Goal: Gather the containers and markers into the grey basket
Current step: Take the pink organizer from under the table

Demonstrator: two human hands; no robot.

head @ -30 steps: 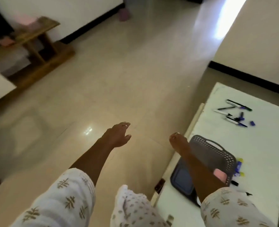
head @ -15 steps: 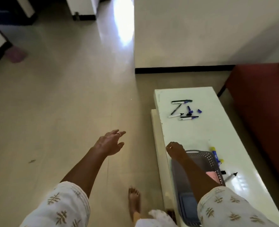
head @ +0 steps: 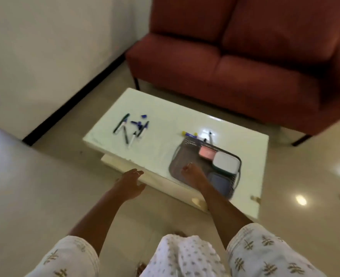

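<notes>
Head view: loose markers [head: 132,127] lie far-left on the desk [head: 157,148], nearer the left hand [head: 130,183], whose grip is spread and empty. Right hand [head: 192,173] sits over the basket [head: 176,156], its grip unclear.

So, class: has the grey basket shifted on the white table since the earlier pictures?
Cannot tell. The camera swung round, so the view changed. The grey basket sits near the white table's front edge as before, with the right hand over it.

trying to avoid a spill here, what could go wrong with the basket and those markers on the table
1. The basket sits near the table's front edge with the right hand on its rim; a tug could tip out the containers.
2. Loose caps among the far markers may roll off if swept.
3. The markers behind the basket are easily overlooked.
</notes>
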